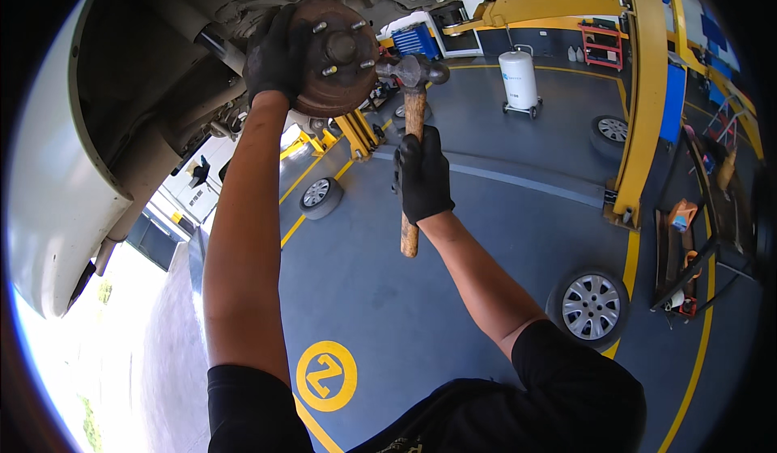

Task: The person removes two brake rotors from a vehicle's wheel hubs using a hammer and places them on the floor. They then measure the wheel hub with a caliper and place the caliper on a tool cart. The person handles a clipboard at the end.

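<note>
A rusty brake drum (pixel 328 93) with several wheel studs sits under the raised car's wheel arch, at the top of the head view. My left hand (pixel 278 55), in a black glove, is closed around the drum's left edge; its fingertips are partly hidden. In my black-gloved right hand (pixel 423 176) is a ball-peen hammer (pixel 413 105), gripped around the middle of its wooden handle. The hammer stands upright, its head close to the drum's right edge by a stud. Whether it touches the drum I cannot tell.
The car's white body panel (pixel 57 170) hangs at left. A yellow lift post (pixel 643 89) rises at right. Wheels lie on the grey floor, one at lower right (pixel 591 307) and one near the middle (pixel 320 197). A white tank (pixel 519 79) and a tool cart (pixel 688 234) stand farther off.
</note>
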A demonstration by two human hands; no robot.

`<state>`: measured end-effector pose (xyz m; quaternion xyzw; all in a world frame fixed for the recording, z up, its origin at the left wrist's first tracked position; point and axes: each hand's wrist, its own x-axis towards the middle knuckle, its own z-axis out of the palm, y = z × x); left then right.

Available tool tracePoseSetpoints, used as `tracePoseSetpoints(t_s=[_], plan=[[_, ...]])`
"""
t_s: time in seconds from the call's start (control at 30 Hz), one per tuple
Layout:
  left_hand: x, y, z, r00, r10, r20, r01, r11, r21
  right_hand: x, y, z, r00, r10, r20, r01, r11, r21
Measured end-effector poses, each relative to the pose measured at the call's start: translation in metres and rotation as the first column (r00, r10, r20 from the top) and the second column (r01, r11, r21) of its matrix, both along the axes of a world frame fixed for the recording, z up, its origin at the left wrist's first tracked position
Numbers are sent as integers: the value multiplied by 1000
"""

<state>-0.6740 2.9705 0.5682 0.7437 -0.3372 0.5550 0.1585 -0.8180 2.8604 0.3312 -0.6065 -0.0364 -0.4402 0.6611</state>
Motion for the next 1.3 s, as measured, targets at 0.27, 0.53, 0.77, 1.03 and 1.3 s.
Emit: tracePoseSetpoints(t_s=[0.27, 0.53, 0.77, 1.03, 1.3], plan=[[-16, -4, -2, 1000, -18, -22, 17, 999, -30, 29, 9, 1, 990, -8, -142, 6, 1000, -10], [-6, -2, -1, 997, -76, 32, 78, 996, -52, -26, 9, 27, 812, -171, 558, -189, 828, 529], [-6, -9, -5, 994, -23, 107, 27, 999, -39, 35, 20, -28, 954, 29, -298, -14, 998, 54], [0, -7, 3, 997, -23, 73, 23, 1000, 4, 2, -9, -51, 935, 109, -336, -74, 990, 116], [18, -1, 4, 992, -77, 96, 79, 997, -10, -7, -150, -81, 863, -478, -167, 359, 810, -464]])
